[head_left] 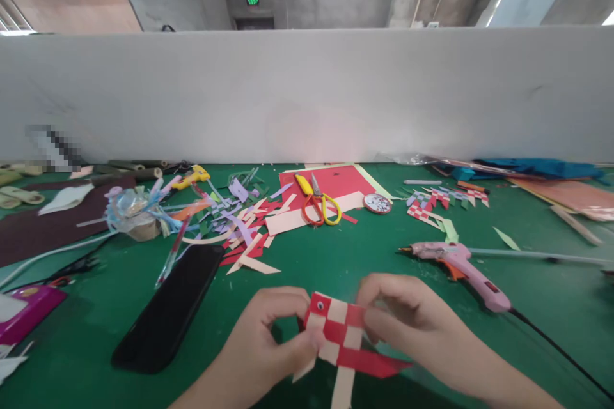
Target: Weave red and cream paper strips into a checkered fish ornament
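Between my hands is a woven paper fish (336, 330) in red and cream checks, with a googly eye on its upper left corner and loose strips trailing at the bottom and right. My left hand (273, 339) pinches its left edge between thumb and forefinger. My right hand (407, 319) closes on the right edge with thumb and curled fingers. Farther back, yellow-and-red scissors (320, 204) lie beside a yellow-handled cutter on red paper (336, 182). A small round dish of googly eyes (377, 203) sits to their right. The pink glue gun (465, 268) rests to the right of my right hand.
A black phone (167, 310) lies left of my hands. Paper scraps (240, 223) are heaped behind it, near a bundle of pipe cleaners (137, 211). Several woven paper pieces (426, 211) lie at the back right. The glue gun's black cord (556, 345) runs toward the right edge. A white partition (307, 96) closes off the back.
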Demonstrator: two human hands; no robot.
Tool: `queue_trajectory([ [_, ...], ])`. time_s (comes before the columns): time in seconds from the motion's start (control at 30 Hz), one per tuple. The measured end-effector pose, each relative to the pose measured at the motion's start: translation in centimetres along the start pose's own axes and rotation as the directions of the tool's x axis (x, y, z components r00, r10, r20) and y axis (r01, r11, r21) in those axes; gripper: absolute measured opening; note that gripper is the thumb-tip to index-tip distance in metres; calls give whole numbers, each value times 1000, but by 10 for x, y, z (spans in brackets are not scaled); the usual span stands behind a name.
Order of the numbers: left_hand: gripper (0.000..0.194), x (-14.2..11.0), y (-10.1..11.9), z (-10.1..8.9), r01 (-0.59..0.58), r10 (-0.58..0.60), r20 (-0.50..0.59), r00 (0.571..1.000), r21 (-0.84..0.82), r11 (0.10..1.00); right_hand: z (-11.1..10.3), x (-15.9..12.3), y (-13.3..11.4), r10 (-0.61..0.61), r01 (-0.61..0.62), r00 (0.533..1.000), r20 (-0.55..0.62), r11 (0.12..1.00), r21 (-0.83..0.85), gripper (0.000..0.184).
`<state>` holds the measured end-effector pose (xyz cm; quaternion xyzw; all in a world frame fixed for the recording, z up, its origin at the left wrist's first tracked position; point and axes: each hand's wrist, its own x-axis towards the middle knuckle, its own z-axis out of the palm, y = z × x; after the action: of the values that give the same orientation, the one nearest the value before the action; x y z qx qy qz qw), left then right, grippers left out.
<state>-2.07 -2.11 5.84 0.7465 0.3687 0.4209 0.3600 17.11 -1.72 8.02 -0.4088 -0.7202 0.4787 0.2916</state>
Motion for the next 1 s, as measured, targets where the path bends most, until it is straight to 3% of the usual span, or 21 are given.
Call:
queue_trajectory([
  [0.13, 28, 7, 6, -4, -82, 82, 7, 997, 128, 988, -7, 1, -5, -60, 53, 998, -37, 984, -172, 13],
  [0.27, 25, 13, 0, -6, -129, 134, 6, 991, 318, 939, -7, 11, -11, -142, 126, 988, -65, 970, -207, 11],
  [0.37, 26, 14, -5, -6, -152, 167, -8, 986, 374, 915, -4, 20, -18, -133, 120, 990, -42, 965, -232, 8],
  [0.67, 26, 14, -12, -3, -45, 53, -21, 998, 281, 959, 5, 39, -14, -73, 71, 997, -13, 989, -127, 9],
  [0.83, 26, 12, -18, 0, 4, -11, 25, 1000, 282, 959, 8, 43, -7, -54, 54, 999, -1, 993, -103, 9],
  [1.0, 23, 11, -20, 0, -25, 13, 47, 999, 268, 963, 9, 45, -5, -52, 53, 999, 15, 995, -87, 9],
])
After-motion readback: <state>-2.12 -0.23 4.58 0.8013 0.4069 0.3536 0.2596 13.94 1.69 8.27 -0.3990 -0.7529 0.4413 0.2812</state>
